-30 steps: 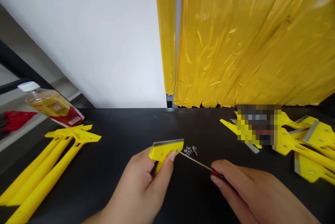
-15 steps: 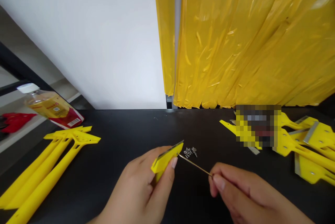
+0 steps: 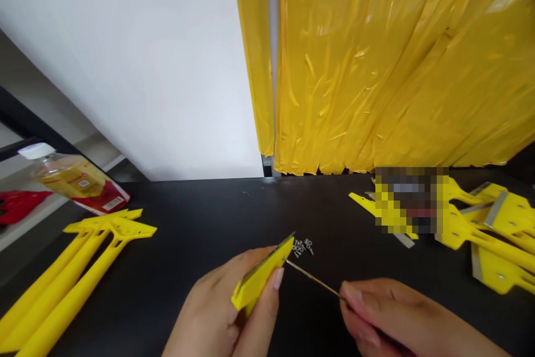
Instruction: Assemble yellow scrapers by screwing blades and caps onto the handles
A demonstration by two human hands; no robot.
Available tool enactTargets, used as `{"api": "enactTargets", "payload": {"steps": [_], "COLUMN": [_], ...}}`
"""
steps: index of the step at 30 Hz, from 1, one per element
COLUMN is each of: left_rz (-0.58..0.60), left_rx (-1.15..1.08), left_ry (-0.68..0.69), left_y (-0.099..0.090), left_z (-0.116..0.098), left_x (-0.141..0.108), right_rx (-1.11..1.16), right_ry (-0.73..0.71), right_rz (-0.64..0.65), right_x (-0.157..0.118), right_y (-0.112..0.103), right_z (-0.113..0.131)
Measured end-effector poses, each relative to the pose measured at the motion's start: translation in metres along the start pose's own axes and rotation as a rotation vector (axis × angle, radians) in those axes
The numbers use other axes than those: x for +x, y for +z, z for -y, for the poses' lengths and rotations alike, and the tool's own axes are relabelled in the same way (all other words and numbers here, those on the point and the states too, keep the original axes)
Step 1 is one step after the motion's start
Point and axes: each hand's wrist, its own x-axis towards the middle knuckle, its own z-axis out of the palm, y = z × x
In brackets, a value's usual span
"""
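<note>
My left hand point(image 3: 228, 301) grips a yellow plastic scraper head point(image 3: 261, 276) with a thin dark blade edge along its upper side. My right hand point(image 3: 388, 312) pinches a thin metal rod point(image 3: 313, 278), its far tip touching the yellow piece near its right end. The rod's handle, if it has one, is hidden in the fingers. Just behind the scraper head, a small pile of screws and nuts point(image 3: 302, 247) lies on the black table point(image 3: 200, 206).
Several yellow handles point(image 3: 79, 268) lie at the left, before a bottle point(image 3: 83, 181). Finished-looking yellow scrapers with metal blades point(image 3: 497, 229) are heaped at the right, beside a pixelated patch. Yellow plastic film point(image 3: 355, 67) and a white panel point(image 3: 146, 67) stand behind.
Both hands have shifted slightly down in the view, with the scraper head and rod still held. My right hand's fingers have turned a little around the rod. The view itself has moved slightly.
</note>
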Motion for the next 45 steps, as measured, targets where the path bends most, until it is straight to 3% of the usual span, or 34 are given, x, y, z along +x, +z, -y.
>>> {"api": "enactTargets", "payload": {"steps": [4,8,12,16,20,25,39,45], "left_rz": [0.157,0.207,0.216,0.275,0.243,0.238,0.327,0.36], "left_rx": [0.011,0.019,-0.347,-0.627,-0.707,-0.741,-0.766,-0.778], "left_ry": [-0.029,-0.278,-0.594,-0.708,-0.713,-0.716,-0.675,-0.691], "left_y": [-0.004,-0.005,0.003,0.006,0.004,0.007,0.006,0.005], "left_z": [0.006,0.025,0.038,0.033,0.029,0.032,0.032,0.028], "left_x": [0.007,0.019,0.026,0.03,0.028,0.026,0.026,0.021], "right_rx": [0.016,-0.033,-0.36,-0.705,-0.985,-1.122,-1.228,-1.218], "right_ry": [-0.05,-0.151,-0.302,-0.343,-0.504,-0.592,-0.596,-0.498], "right_rz": [-0.042,-0.097,-0.41,-0.495,-0.564,-0.499,-0.535,-0.505], "right_x": [0.005,0.012,0.02,0.028,0.032,0.034,0.043,0.043], "right_y": [0.002,-0.003,-0.022,-0.035,-0.034,-0.03,-0.037,-0.036], "right_z": [-0.01,-0.018,-0.014,-0.018,-0.025,-0.026,-0.033,-0.028]}}
